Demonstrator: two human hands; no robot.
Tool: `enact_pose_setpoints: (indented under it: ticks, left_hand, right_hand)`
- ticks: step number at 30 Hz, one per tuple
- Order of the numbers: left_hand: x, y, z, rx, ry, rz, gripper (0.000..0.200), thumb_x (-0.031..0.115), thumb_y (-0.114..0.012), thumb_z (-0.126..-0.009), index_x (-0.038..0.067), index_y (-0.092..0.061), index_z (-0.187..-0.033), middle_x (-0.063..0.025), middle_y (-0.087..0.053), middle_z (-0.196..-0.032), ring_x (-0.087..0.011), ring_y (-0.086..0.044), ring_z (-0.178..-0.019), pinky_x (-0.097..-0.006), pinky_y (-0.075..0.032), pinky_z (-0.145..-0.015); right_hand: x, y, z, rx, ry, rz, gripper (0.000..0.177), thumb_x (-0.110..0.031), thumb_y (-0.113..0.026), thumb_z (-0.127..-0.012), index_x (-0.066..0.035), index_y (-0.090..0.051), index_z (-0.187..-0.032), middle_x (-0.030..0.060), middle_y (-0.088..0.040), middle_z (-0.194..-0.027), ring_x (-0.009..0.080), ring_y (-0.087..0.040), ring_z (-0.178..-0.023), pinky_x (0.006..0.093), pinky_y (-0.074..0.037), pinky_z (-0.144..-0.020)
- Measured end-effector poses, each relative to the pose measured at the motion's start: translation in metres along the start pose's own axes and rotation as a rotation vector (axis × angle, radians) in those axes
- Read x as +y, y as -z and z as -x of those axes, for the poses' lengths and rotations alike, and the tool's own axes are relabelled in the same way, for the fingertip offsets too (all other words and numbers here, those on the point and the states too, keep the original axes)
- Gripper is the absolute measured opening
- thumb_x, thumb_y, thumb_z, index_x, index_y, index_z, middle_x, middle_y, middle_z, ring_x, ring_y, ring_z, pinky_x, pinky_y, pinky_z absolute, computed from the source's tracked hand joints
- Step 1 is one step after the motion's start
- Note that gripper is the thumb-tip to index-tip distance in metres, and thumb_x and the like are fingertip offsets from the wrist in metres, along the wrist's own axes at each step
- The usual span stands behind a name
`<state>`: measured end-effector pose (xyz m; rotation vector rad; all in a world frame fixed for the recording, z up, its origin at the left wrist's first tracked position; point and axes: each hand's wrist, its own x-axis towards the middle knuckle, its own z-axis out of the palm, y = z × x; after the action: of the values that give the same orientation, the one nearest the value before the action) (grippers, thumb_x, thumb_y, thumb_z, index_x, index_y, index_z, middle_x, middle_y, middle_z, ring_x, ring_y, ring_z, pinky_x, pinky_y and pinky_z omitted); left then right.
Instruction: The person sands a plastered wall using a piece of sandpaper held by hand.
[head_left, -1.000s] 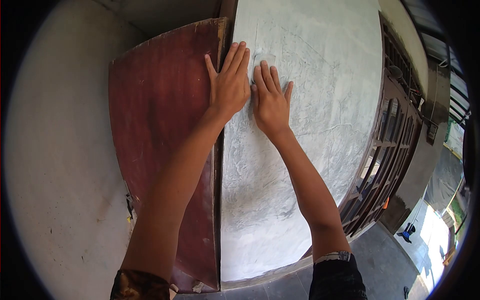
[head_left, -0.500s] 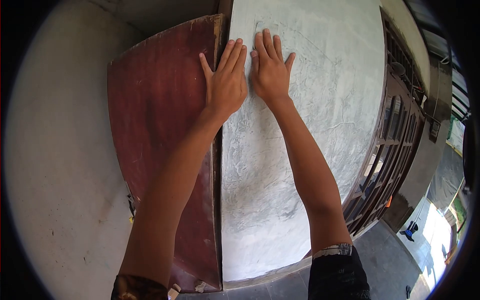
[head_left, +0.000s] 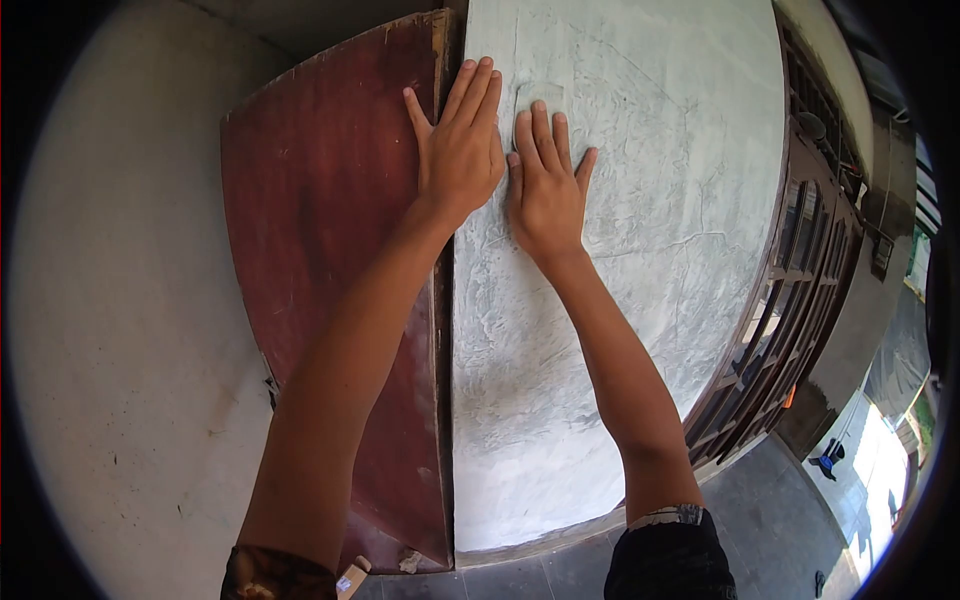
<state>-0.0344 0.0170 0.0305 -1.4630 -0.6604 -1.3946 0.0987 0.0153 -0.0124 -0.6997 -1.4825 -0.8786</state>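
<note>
My left hand lies across the edge where a dark red wooden panel meets a rough whitish wall. Its thumb rests over the panel and its fingers point upward over the wall's edge. To its right, my right hand is pressed flat on the whitish wall, fingers spread, just below a small patch on the surface. Neither hand shows anything held in it.
A plain wall stands on the left. Brown-framed windows line the right side above a grey tiled floor. A blue and black object is at the right, and a small box at the bottom.
My right hand has slid down the whitish wall, away from the small patch's upper part. My left hand has moved slightly up. The view has shifted a little.
</note>
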Motion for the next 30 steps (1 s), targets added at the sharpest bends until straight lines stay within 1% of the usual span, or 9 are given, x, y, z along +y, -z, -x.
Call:
enact_pose_setpoints:
  ticks: [3,7,9,12,13,19,25,29,30]
  left_hand:
    - [0.0,0.001,0.004,0.012,0.008,0.014,0.052,0.01,-0.046,-0.101,0.005,-0.048,-0.153,-0.005,-0.04,-0.165,-0.0223,-0.031,-0.156,-0.0761,-0.003,-0.117]
    - [0.001,-0.002,0.001,0.019,0.015,0.02,0.052,0.01,-0.046,-0.101,0.005,-0.048,-0.153,-0.0049,-0.04,-0.165,-0.0219,-0.031,-0.156,-0.0759,-0.003,-0.118]
    - [0.0,-0.001,0.002,0.011,0.01,0.019,0.053,0.01,-0.046,-0.101,0.005,-0.047,-0.153,-0.0049,-0.04,-0.165,-0.0218,-0.03,-0.156,-0.0754,-0.003,-0.118]
    - [0.0,-0.001,0.002,0.008,0.001,0.017,0.053,0.01,-0.045,-0.101,0.006,-0.047,-0.154,-0.0046,-0.039,-0.166,-0.0217,-0.03,-0.156,-0.075,-0.003,-0.118]
    - [0.0,-0.001,0.001,0.013,0.002,0.02,0.053,0.01,-0.045,-0.101,0.006,-0.047,-0.154,-0.0045,-0.039,-0.166,-0.0217,-0.03,-0.156,-0.0751,-0.004,-0.118]
    - [-0.001,-0.003,0.002,0.019,0.007,0.015,0.053,0.01,-0.045,-0.101,0.006,-0.047,-0.154,-0.0041,-0.04,-0.165,-0.0221,-0.03,-0.156,-0.0759,-0.005,-0.118]
    - [-0.002,-0.002,0.004,0.029,-0.003,0.025,0.053,0.011,-0.044,-0.102,0.006,-0.047,-0.154,-0.0042,-0.04,-0.165,-0.0226,-0.03,-0.156,-0.0759,-0.006,-0.118]
    - [-0.001,-0.003,0.001,0.039,-0.004,0.016,0.052,0.011,-0.045,-0.102,0.006,-0.048,-0.154,-0.0043,-0.04,-0.165,-0.0233,-0.03,-0.156,-0.0763,-0.006,-0.117]
    - [-0.001,-0.003,0.003,0.027,0.0,0.01,0.052,0.011,-0.045,-0.102,0.006,-0.048,-0.154,-0.0043,-0.04,-0.165,-0.0233,-0.03,-0.156,-0.0763,-0.006,-0.117]
  right_hand:
    - [0.0,0.004,0.033,-0.064,0.047,0.047,0.049,-0.024,-0.045,-0.108,-0.01,-0.046,-0.155,0.0096,-0.038,-0.165,0.0343,-0.031,-0.155,0.0764,-0.014,-0.117]
    - [0.007,-0.005,-0.067,0.129,0.09,-0.001,0.046,-0.026,-0.04,-0.109,-0.008,-0.049,-0.15,0.0113,-0.044,-0.161,0.0364,-0.035,-0.152,0.0774,-0.019,-0.114]
    - [0.005,-0.005,-0.062,0.114,0.074,-0.007,0.047,-0.026,-0.042,-0.109,-0.008,-0.048,-0.152,0.0112,-0.043,-0.162,0.036,-0.033,-0.153,0.0767,-0.018,-0.115]
    - [-0.003,-0.004,0.014,0.019,0.036,-0.026,0.049,-0.026,-0.044,-0.108,-0.01,-0.045,-0.155,0.0098,-0.04,-0.164,0.0344,-0.032,-0.154,0.0768,-0.014,-0.116]
    - [-0.003,-0.002,0.014,0.018,0.033,-0.024,0.049,-0.026,-0.044,-0.108,-0.01,-0.045,-0.155,0.0098,-0.04,-0.164,0.0344,-0.032,-0.154,0.0768,-0.014,-0.116]
    - [0.011,-0.007,-0.072,0.124,0.098,-0.039,0.048,-0.026,-0.042,-0.109,-0.01,-0.046,-0.154,0.0098,-0.042,-0.163,0.0369,-0.032,-0.153,0.0783,-0.014,-0.115]
    - [0.0,0.003,0.038,-0.005,0.058,-0.03,0.048,-0.024,-0.045,-0.107,-0.009,-0.048,-0.152,0.0093,-0.043,-0.162,0.0353,-0.033,-0.153,0.0783,-0.014,-0.115]
    - [0.007,-0.006,-0.059,0.16,0.083,-0.014,0.047,-0.023,-0.047,-0.107,-0.008,-0.049,-0.151,0.0103,-0.045,-0.16,0.0368,-0.035,-0.151,0.0786,-0.017,-0.114]
    - [0.007,-0.008,-0.06,0.165,0.084,-0.038,0.047,-0.023,-0.047,-0.106,-0.008,-0.049,-0.151,0.0103,-0.044,-0.161,0.0372,-0.035,-0.151,0.0786,-0.017,-0.114]
